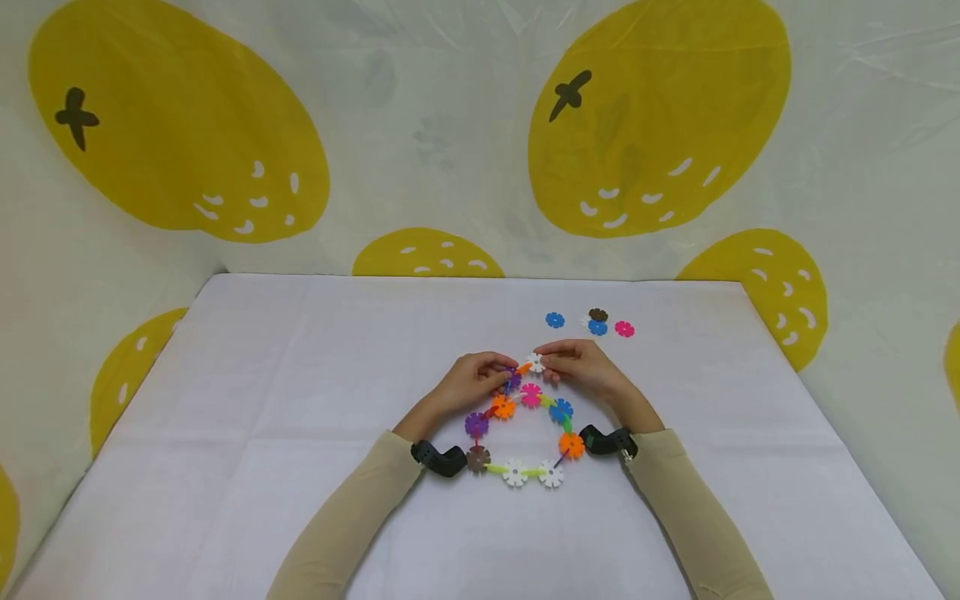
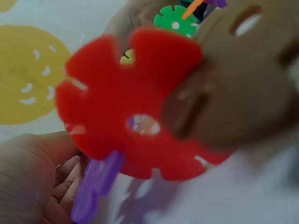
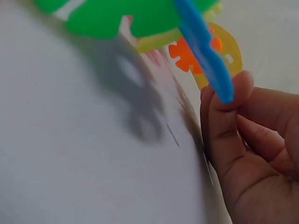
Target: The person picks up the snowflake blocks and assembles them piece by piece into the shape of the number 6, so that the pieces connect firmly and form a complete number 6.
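A ring of interlocking snowflake discs lies in front of me, with a pink disc (image 1: pixel 531 394) at its far side, a brown disc (image 1: pixel 478 458) at the near left and a white disc (image 1: pixel 514 473) at the near edge. A short branch rises from its far side. My left hand (image 1: pixel 474 379) pinches a purple disc (image 1: pixel 513 382) on that branch. Between the hands, an orange disc (image 1: pixel 524 367) stands edge-on. My right hand (image 1: pixel 588 365) holds the white disc at the branch's end by its right edge. In the left wrist view a red disc (image 2: pixel 107 93) hides much of the work.
Beyond my right hand lie loose discs: a blue one (image 1: pixel 555 320), a pink one (image 1: pixel 625 329), and a small cluster with a brown disc (image 1: pixel 597 314) on top. They rest on a white-covered table (image 1: pixel 300 358) before a fruit-patterned cloth backdrop (image 1: pixel 427 108).
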`<state>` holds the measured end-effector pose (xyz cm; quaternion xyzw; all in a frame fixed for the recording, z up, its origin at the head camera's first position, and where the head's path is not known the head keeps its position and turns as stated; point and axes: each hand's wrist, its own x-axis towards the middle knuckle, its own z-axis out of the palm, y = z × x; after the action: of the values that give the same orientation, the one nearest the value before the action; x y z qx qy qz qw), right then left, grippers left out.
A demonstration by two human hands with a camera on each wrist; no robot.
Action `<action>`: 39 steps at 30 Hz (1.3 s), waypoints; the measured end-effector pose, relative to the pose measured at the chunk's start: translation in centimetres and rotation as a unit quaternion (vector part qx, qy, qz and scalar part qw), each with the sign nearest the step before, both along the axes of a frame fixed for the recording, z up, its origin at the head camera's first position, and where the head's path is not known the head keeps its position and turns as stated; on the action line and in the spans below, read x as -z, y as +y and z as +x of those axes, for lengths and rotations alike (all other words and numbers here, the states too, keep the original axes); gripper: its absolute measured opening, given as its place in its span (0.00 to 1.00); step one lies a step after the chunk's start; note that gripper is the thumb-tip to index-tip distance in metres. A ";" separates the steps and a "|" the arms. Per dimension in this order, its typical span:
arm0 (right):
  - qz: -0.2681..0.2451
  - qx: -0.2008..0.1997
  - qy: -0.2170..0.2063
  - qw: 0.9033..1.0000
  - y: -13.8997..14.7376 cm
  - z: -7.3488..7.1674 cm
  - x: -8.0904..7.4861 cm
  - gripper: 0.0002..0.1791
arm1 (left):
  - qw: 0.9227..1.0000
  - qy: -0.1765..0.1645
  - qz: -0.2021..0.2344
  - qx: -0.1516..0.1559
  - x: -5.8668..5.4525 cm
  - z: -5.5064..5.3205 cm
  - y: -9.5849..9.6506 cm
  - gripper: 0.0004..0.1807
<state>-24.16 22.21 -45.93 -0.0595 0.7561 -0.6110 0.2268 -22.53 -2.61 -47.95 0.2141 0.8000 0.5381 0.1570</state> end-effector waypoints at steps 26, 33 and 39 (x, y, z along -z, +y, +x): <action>-0.045 0.025 -0.033 0.998 -0.3 -0.3 0.5 0.17 | 0.997 -0.060 0.055 -0.015 -0.3 -0.1 0.3 0.13; -0.033 0.026 -0.033 0.999 -0.4 -0.2 0.6 0.14 | 0.996 -0.063 0.055 -0.009 -0.2 -0.1 0.2 0.13; -0.033 0.021 -0.021 0.999 -0.4 -0.2 0.6 0.14 | 0.996 -0.062 0.058 -0.009 -0.1 0.0 0.3 0.13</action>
<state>-24.37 21.80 -46.54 -0.0379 0.7319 -0.6411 0.2279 -22.58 -2.34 -47.82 0.1819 0.7576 0.5976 0.1893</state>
